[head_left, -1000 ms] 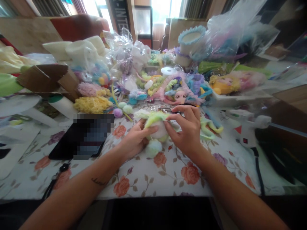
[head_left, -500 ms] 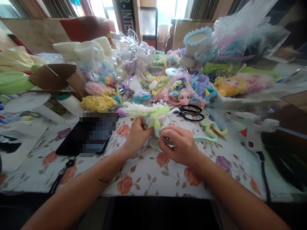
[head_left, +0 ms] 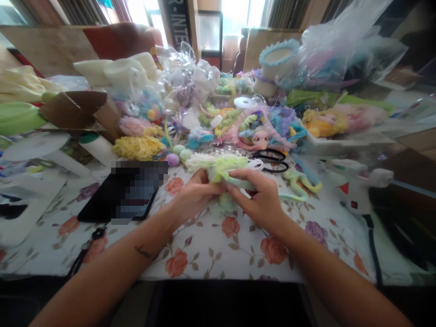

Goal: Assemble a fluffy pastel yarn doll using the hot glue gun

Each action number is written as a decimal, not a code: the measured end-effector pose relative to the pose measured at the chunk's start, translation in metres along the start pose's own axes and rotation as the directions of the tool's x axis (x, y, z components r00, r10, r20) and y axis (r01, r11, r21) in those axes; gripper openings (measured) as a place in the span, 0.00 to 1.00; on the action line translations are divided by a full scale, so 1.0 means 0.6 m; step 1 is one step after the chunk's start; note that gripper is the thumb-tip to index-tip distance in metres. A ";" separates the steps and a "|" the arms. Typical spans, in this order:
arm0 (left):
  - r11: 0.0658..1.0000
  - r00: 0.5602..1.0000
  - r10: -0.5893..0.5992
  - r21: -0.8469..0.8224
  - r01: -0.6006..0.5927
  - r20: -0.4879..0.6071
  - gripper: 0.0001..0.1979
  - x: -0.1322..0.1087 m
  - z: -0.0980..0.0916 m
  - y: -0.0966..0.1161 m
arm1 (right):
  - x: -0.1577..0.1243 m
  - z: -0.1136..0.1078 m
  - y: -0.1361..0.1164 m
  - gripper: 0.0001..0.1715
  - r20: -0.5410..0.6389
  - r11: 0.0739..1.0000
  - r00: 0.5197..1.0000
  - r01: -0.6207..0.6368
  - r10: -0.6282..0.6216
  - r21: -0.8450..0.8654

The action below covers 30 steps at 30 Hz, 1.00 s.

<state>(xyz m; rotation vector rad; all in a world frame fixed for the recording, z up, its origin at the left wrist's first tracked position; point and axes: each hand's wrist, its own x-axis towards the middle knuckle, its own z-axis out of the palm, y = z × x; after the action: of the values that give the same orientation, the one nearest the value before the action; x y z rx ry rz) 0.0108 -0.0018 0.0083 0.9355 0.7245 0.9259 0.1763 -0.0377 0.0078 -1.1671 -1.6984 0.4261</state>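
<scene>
Both hands closed on the fuzzy green-and-white chenille piece (head_left: 221, 170), held just above the floral tablecloth (head_left: 211, 245) at centre. Left hand (head_left: 194, 195) grips its near end; right hand (head_left: 260, 200) pinches the strand at 3 o'clock of it. Looks mid-build: body partly shaped, loose ends still hanging. Scissors (head_left: 272, 160) at 1 o'clock, untouched; doll head (head_left: 260, 136) behind; phone (head_left: 126, 193) at 9 o'clock.
</scene>
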 end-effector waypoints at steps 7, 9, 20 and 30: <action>0.992 0.992 -0.093 -0.080 0.100 0.085 0.10 -0.003 -0.008 -0.002 | 0.009 -0.007 -0.006 0.07 0.001 0.987 0.991 -0.132 0.133 0.094; 0.992 0.994 -0.105 -0.061 0.107 0.039 0.10 -0.003 -0.007 -0.002 | 0.015 -0.013 -0.007 0.09 0.050 0.971 0.980 -0.196 0.191 0.136; 0.999 0.999 -0.009 0.050 0.011 -0.046 0.11 -0.003 0.000 -0.010 | 0.016 -0.009 0.002 0.08 0.003 0.980 0.990 -0.139 0.140 0.143; 0.990 0.998 0.008 -0.139 0.002 0.068 0.14 -0.005 0.002 -0.005 | 0.008 0.000 0.013 0.02 -0.135 0.990 0.982 0.126 -0.133 -0.063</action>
<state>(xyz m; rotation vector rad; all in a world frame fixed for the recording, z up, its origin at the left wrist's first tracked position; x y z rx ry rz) 0.0118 -0.0059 0.0065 0.8411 0.5930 0.9305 0.1798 -0.0298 0.0048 -1.0917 -1.6616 0.2141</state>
